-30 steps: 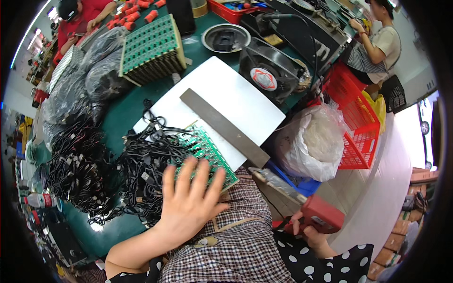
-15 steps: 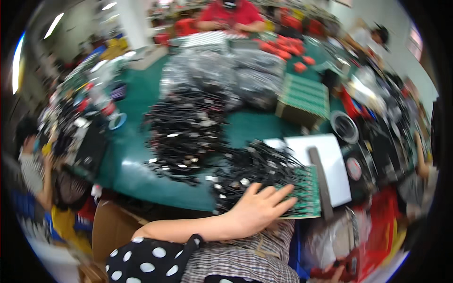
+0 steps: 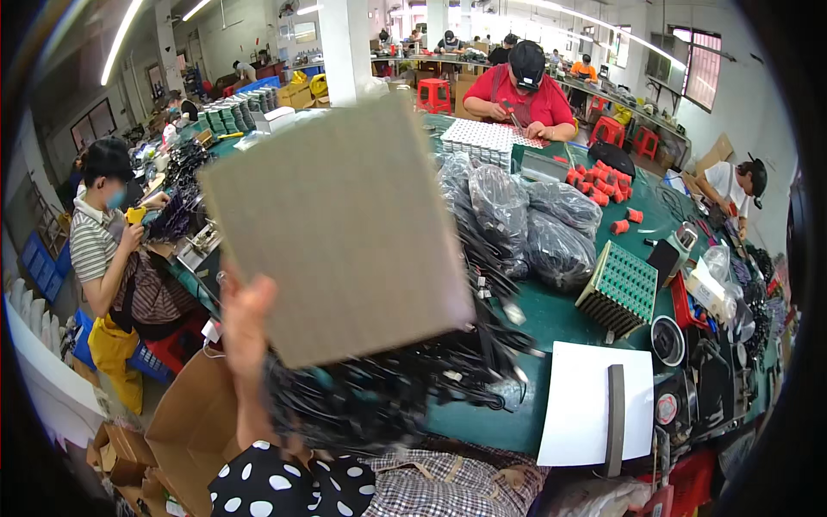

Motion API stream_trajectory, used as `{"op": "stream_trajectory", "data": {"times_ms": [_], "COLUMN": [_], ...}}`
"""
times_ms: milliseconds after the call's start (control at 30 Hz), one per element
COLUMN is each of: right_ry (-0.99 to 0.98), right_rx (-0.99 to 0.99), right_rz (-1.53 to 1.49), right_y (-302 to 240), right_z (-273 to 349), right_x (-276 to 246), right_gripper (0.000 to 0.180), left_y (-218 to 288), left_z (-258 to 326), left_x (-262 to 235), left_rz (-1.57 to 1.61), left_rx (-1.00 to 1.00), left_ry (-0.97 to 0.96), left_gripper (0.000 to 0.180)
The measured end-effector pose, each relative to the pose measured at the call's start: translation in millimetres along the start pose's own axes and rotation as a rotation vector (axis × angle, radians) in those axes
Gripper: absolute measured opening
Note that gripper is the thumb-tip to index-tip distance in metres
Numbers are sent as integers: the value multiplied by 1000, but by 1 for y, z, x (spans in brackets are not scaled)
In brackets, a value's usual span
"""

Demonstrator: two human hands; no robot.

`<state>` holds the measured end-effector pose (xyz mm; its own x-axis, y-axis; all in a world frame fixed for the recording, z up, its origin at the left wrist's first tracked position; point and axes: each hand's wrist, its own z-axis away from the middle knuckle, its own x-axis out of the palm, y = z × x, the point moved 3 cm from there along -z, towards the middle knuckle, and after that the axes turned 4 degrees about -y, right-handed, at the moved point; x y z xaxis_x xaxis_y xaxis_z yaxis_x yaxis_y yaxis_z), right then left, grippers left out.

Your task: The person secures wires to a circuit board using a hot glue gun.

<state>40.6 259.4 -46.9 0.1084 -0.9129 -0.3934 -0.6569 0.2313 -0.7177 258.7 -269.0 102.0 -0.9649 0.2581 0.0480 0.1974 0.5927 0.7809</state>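
My left hand (image 3: 247, 332), blurred, is raised at the lower left edge of a large square board (image 3: 336, 237). Its thumb lies against the board and the other fingers are partly hidden. The board is tilted, its plain grey-brown face toward me, covering much of the table. Below it black cables (image 3: 345, 401) hang or lie in a thick bunch; whether they are fixed to the board cannot be seen. More black cables (image 3: 487, 345) with pale metal plugs stick out at its right. My right hand is not visible.
A white sheet (image 3: 581, 405) with a grey bar (image 3: 615, 418) lies at the right. Beyond are a green-topped block of boards (image 3: 622, 284), plastic-bagged cables (image 3: 560, 250) and red-orange pieces (image 3: 603, 183). A cardboard box (image 3: 194, 405) stands left. Co-workers sit left, opposite and right.
My left hand has gone from the green board on the table, at right, to the left and up. A square board now stands raised before me. The view has tilted upward.
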Motion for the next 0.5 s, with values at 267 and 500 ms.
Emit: {"op": "stream_trajectory", "data": {"times_ms": [267,500], "right_ry": [-23,-29], "right_rx": [-34,-51], "right_rz": [408,729], "right_y": [-28,-52], "right_z": [-13,-28], "right_x": [-29,-24], "right_gripper": [37,39], "left_y": [19,-169], "left_z": [-152,-215], "left_x": [49,144], "left_rz": [-205,-1070], "left_rx": [436,952], "left_ry": [-83,-361], "left_gripper": [40,35]}}
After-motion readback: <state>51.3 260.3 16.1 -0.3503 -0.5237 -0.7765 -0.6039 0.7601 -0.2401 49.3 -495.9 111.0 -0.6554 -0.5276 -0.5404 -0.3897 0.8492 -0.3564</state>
